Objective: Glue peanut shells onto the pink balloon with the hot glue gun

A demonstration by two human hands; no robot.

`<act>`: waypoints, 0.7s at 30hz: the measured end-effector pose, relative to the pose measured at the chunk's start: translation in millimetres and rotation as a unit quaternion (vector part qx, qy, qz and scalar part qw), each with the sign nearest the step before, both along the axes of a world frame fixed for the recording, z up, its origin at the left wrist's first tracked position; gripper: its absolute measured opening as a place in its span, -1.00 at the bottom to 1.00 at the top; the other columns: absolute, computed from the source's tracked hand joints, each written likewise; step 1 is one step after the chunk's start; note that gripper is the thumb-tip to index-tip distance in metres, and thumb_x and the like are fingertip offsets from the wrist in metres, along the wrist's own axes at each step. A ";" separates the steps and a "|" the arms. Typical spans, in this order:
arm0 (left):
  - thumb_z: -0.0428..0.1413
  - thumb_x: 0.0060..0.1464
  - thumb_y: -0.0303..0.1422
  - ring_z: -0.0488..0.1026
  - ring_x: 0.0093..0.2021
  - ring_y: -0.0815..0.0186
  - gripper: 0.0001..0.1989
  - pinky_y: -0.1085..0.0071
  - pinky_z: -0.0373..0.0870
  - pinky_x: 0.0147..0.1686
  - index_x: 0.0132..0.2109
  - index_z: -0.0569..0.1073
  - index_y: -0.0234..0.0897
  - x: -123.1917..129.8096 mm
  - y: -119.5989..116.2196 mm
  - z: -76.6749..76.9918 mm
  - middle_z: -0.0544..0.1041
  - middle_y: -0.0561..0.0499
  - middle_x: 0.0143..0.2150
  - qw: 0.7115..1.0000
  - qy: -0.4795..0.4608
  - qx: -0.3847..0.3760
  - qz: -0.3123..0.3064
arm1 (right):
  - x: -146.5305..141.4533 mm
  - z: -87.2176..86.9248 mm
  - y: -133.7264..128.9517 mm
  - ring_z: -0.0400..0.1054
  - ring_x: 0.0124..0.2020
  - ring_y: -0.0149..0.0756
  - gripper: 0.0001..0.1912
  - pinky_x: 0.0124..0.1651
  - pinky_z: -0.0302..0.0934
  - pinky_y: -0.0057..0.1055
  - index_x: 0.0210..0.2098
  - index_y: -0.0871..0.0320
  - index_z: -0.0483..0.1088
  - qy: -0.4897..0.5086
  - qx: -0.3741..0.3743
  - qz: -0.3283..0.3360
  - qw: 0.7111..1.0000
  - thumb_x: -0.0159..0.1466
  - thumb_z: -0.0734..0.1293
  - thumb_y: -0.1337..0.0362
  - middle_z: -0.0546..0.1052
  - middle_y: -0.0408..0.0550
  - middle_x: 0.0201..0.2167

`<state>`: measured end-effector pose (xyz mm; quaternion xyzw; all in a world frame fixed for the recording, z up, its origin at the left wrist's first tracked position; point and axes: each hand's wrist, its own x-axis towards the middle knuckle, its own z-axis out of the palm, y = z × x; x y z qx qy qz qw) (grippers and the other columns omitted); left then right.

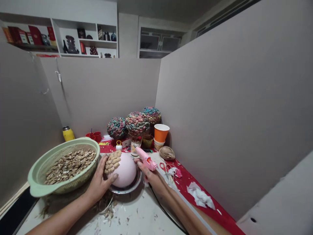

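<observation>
A smooth pale pink balloon [126, 171] rests in a round metal bowl [129, 190], with rows of peanut shells [112, 162] stuck to its upper left side. My left hand [102, 178] steadies the balloon from the left, its thumb on the front and its fingers along the shell-covered side. In my right hand [151, 174] is a pink hot glue gun [146, 159], its nozzle pointing up and left, just right of the balloon. A dark cord runs from the glue gun under my forearm. To the left, a green plastic basket [62, 188] holds many loose shell halves [70, 164].
Behind stand several colourful shell-covered balls [137, 123], an orange paper cup [161, 132], a twine coil [167, 152] and a yellow bottle [68, 133]. Red-handled scissors [163, 167] and crumpled tissue [200, 195] lie at right. Shell crumbs litter the white tabletop [137, 217]. Grey partitions [107, 85] enclose the table.
</observation>
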<state>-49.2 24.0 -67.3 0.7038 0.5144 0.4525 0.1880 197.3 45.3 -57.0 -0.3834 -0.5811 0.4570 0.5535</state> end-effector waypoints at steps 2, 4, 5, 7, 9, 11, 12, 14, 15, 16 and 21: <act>0.10 0.14 -0.06 -0.05 0.44 -0.10 -0.27 -0.14 -0.09 0.35 0.35 0.07 -0.20 -1.9 -0.1 -1.2 0.06 -0.29 0.42 1.000 0.007 0.007 0.001 | -2.0 0.7 -0.9 0.44 -0.29 -0.12 -0.50 -0.21 0.36 -0.26 -0.16 0.17 0.57 0.001 0.007 0.002 1.000 0.18 0.38 -0.13 0.57 -0.02 -0.34; 0.10 0.14 -0.06 -0.06 0.44 -0.11 -0.27 -0.14 -0.09 0.35 0.36 0.06 -0.20 -3.0 -0.4 -2.3 0.06 -0.28 0.41 1.000 0.018 0.014 0.013 | -4.3 -0.2 -0.9 0.44 -0.20 -0.07 -0.51 -0.09 0.34 -0.21 -0.16 0.17 0.56 0.002 0.018 0.004 1.000 0.18 0.39 -0.12 0.59 0.00 -0.28; 0.11 0.14 -0.07 -0.05 0.44 -0.11 -0.26 -0.15 -0.08 0.35 0.36 0.06 -0.20 -3.1 -0.7 -2.8 0.07 -0.28 0.40 0.999 0.024 0.017 0.022 | -5.2 -1.1 -0.7 0.44 -0.16 -0.05 -0.50 -0.04 0.33 -0.20 -0.15 0.17 0.56 0.003 0.024 0.003 1.000 0.18 0.39 -0.13 0.59 0.01 -0.25; 0.14 0.12 -0.09 0.02 0.41 -0.12 -0.23 -0.16 -0.03 0.33 0.37 0.03 -0.18 -2.9 -1.8 -3.9 0.11 -0.28 0.37 0.999 0.023 0.025 0.038 | -6.5 -2.9 -0.8 0.44 -0.14 -0.05 -0.47 -0.03 0.31 -0.21 -0.15 0.19 0.55 0.002 0.028 -0.002 1.000 0.18 0.38 -0.15 0.59 0.03 -0.22; 0.18 0.10 -0.13 0.12 0.37 -0.11 -0.19 -0.17 0.03 0.31 0.38 -0.01 -0.15 -2.9 -3.1 -5.9 0.18 -0.26 0.34 0.999 0.007 0.033 0.043 | -7.0 -3.7 -2.1 0.44 -0.19 -0.07 -0.45 -0.11 0.34 -0.24 -0.15 0.21 0.55 -0.003 0.022 -0.013 1.000 0.18 0.36 -0.17 0.58 0.03 -0.26; 0.20 0.09 -0.16 0.19 0.34 -0.10 -0.16 -0.17 0.07 0.29 0.39 -0.05 -0.12 -3.6 -4.1 -9.1 0.23 -0.26 0.32 0.998 -0.016 0.041 0.040 | -6.9 -3.6 -4.2 0.43 -0.25 -0.11 -0.45 -0.22 0.34 -0.29 -0.16 0.21 0.55 -0.012 0.009 -0.029 0.999 0.19 0.35 -0.16 0.58 0.02 -0.28; 0.20 0.09 -0.15 0.21 0.33 -0.10 -0.15 -0.17 0.08 0.29 0.39 -0.06 -0.11 -4.1 -4.4 -11.0 0.23 -0.27 0.32 0.998 -0.025 0.044 0.036 | -6.7 -3.6 -5.1 0.43 -0.28 -0.13 -0.46 -0.27 0.33 -0.32 -0.16 0.21 0.55 -0.017 0.003 -0.038 0.999 0.20 0.34 -0.16 0.58 0.02 -0.28; 0.22 0.08 -0.14 0.19 0.34 -0.09 -0.11 -0.16 0.07 0.30 0.40 -0.09 -0.11 -5.0 -4.7 -14.8 0.21 -0.28 0.35 0.998 -0.032 0.048 0.024 | -5.8 -5.0 -5.9 0.42 -0.33 -0.16 -0.46 -0.34 0.31 -0.35 -0.16 0.21 0.56 -0.028 -0.009 -0.059 0.998 0.21 0.33 -0.14 0.58 0.03 -0.30; 0.23 0.07 -0.14 0.18 0.35 -0.09 -0.09 -0.15 0.07 0.31 0.41 -0.10 -0.11 -5.3 -4.8 -16.5 0.19 -0.29 0.37 0.998 -0.031 0.048 0.019 | -5.2 -6.6 -5.4 0.42 -0.35 -0.16 -0.46 -0.37 0.30 -0.36 -0.16 0.22 0.56 -0.033 -0.014 -0.069 0.997 0.21 0.32 -0.14 0.58 0.03 -0.33; 0.23 0.07 -0.14 0.16 0.36 -0.09 -0.09 -0.15 0.05 0.31 0.41 -0.10 -0.12 -5.5 -4.8 -17.9 0.17 -0.30 0.39 0.998 -0.026 0.046 0.015 | -4.2 -8.9 -4.4 0.42 -0.37 -0.16 -0.46 -0.39 0.30 -0.36 -0.17 0.22 0.57 -0.039 -0.018 -0.079 0.996 0.20 0.32 -0.14 0.58 0.03 -0.37; 0.16 0.13 -0.11 0.05 0.41 -0.12 -0.15 -0.16 0.01 0.33 0.43 -0.07 -0.12 -5.0 -5.0 -21.2 0.07 -0.27 0.45 0.999 -0.007 0.029 0.016 | 3.1 -20.8 2.7 0.45 -0.31 -0.10 -0.51 -0.29 0.35 -0.31 -0.27 0.16 0.59 -0.066 -0.022 -0.116 0.991 0.10 0.39 -0.14 0.58 0.02 -0.44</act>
